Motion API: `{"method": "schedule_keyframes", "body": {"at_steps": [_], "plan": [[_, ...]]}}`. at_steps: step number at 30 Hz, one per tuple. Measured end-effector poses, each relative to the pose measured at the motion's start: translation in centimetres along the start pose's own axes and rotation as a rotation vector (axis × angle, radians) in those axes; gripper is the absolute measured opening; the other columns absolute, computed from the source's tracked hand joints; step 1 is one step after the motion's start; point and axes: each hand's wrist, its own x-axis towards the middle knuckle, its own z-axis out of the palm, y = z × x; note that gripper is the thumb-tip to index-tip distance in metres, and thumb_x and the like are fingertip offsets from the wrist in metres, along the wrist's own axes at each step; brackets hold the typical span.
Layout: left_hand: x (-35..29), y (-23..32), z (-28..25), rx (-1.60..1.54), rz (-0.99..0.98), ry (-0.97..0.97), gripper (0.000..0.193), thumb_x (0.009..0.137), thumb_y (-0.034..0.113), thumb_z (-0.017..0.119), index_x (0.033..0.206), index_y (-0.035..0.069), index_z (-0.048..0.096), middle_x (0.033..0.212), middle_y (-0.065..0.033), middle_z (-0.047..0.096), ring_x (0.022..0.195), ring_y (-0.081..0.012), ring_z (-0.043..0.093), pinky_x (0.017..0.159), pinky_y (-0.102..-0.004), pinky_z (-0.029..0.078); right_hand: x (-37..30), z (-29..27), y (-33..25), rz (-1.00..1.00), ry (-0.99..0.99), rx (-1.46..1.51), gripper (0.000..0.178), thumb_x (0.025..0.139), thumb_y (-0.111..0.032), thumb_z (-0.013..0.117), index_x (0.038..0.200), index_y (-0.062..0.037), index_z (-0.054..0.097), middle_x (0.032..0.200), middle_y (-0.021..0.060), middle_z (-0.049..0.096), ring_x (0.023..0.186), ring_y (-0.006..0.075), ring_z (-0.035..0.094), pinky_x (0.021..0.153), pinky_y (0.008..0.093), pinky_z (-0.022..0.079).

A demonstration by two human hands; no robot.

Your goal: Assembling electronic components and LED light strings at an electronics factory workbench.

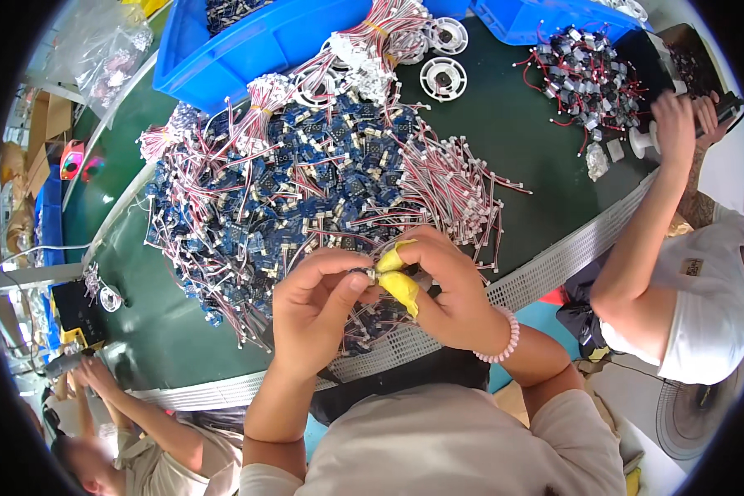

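Note:
My left hand (pixel 310 310) pinches a small dark part with a pale connector (pixel 365 273) between thumb and forefinger. Against it press the fingertips of my right hand (pixel 450 289), which is also pinched closed; yellow covers (pixel 398 289) wrap its thumb and forefinger. What the right fingertips grip is hidden behind these covers. Just beyond both hands lies a broad heap of small blue circuit boards (pixel 306 182), with red and white wires running among them. A pile of loose red-and-white connector cables (pixel 450 186) adjoins the heap on the right.
Blue bins (pixel 223 62) line the far side of the green table (pixel 504 165). White reels (pixel 444 78) and bundled cables (pixel 260 107) stand near them. Dark parts with red wires (pixel 587 83) lie at far right. Co-workers' hands (pixel 678 124) work at right and lower left.

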Motion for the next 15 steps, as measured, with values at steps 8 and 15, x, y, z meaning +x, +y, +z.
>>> {"method": "schedule_keyframes", "body": {"at_steps": [8, 15], "plan": [[-0.3, 0.1, 0.5, 0.11, 0.057, 0.028, 0.014, 0.081, -0.008, 0.057, 0.094, -0.005, 0.061, 0.091, -0.0127, 0.057, 0.075, -0.0163, 0.06, 0.065, -0.0254, 0.053, -0.9, 0.1, 0.2, -0.009, 0.044, 0.015, 0.019, 0.07, -0.001, 0.058, 0.089, -0.002, 0.054, 0.08, 0.012, 0.054, 0.075, 0.0308, 0.052, 0.068, 0.0375, 0.042], [-1.0, -0.7, 1.7, 0.173, 0.084, 0.258, 0.011, 0.079, -0.004, 0.064, 0.09, -0.005, 0.063, 0.086, -0.0106, 0.058, 0.072, -0.0136, 0.059, 0.062, -0.0243, 0.055, -2.1, 1.7, -0.2, 0.005, 0.277, -0.148, 0.022, 0.068, 0.001, 0.063, 0.089, -0.0009, 0.059, 0.081, 0.013, 0.058, 0.073, 0.0291, 0.055, 0.064, 0.0352, 0.046]]}}
